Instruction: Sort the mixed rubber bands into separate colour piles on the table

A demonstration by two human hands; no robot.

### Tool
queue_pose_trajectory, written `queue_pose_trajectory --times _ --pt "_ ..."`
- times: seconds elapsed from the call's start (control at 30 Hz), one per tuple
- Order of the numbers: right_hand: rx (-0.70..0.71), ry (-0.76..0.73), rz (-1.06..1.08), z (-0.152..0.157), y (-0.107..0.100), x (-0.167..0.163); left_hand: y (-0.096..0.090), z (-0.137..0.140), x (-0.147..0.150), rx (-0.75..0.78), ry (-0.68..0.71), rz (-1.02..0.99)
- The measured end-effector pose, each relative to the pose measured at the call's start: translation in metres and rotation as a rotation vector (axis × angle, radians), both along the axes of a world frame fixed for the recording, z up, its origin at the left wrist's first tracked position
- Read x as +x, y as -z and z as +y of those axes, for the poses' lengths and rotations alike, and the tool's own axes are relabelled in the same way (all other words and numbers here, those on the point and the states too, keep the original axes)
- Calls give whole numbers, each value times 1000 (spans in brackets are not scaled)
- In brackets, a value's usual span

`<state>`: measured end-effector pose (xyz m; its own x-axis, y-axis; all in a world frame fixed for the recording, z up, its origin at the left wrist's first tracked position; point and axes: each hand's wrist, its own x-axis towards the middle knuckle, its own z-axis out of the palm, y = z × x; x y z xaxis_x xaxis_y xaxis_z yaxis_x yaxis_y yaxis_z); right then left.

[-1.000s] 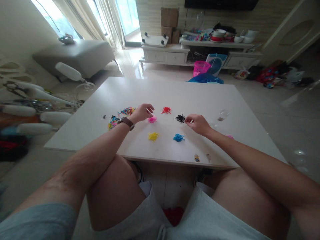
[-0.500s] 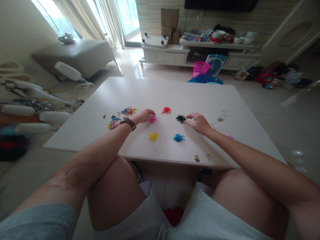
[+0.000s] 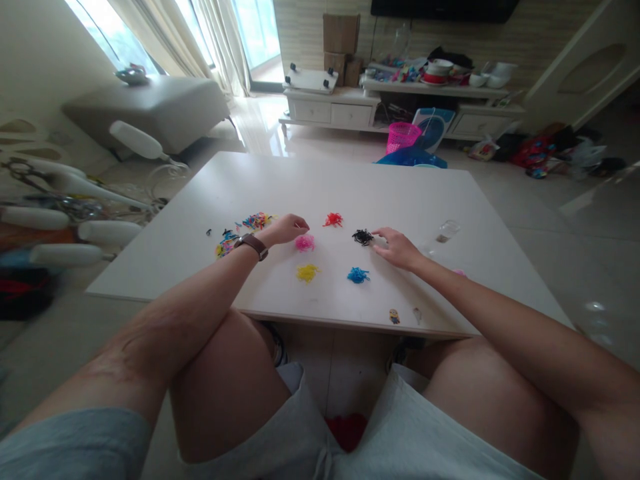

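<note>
On the white table point(image 3: 325, 180) lie small sorted heaps of tiny bands: pink point(image 3: 305, 243), red point(image 3: 333, 219), black point(image 3: 361, 236), yellow point(image 3: 307, 272) and blue point(image 3: 357, 275). A mixed multicoloured heap point(image 3: 240, 230) lies to the left. My left hand point(image 3: 287, 229), with a brown watch on the wrist, hovers just left of the pink heap, fingers curled; whether it pinches a band is too small to tell. My right hand point(image 3: 397, 248) rests on the table beside the black heap, fingertips touching its edge.
A small clear cup point(image 3: 447, 231) stands right of my right hand. A sticker point(image 3: 395, 315) lies near the front edge. White rods and clutter point(image 3: 75, 220) sit left of the table. A pink basket point(image 3: 401, 136) and TV cabinet point(image 3: 400, 107) stand beyond.
My left hand drew back slightly from over the pink heap, which now shows fully. My right hand lowered and settled beside the black heap.
</note>
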<state>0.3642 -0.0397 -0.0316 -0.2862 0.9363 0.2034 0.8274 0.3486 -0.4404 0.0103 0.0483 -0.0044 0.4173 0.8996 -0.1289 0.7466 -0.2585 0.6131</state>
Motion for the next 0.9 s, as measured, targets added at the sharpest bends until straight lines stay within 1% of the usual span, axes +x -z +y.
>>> queue_pose_trajectory --times 0.1,0.23,0.43,0.63,0.8,0.9 --pt "-9 -2 15 5 5 0 -1 -1 -4 -15 -21 1" --pt "-12 -4 15 16 16 -8 0 -1 -8 -25 -51 33" --pt "-50 -60 24 29 31 -26 1 -5 -6 -50 -14 0" --pt "-69 -125 -19 31 28 -32 -1 -6 -3 -59 -57 -7" --pt "-42 -116 -31 28 20 -34 -1 -4 -6 -27 -65 -13" --pt "-15 -123 -8 25 17 -32 -7 -2 -13 5 -91 -49"
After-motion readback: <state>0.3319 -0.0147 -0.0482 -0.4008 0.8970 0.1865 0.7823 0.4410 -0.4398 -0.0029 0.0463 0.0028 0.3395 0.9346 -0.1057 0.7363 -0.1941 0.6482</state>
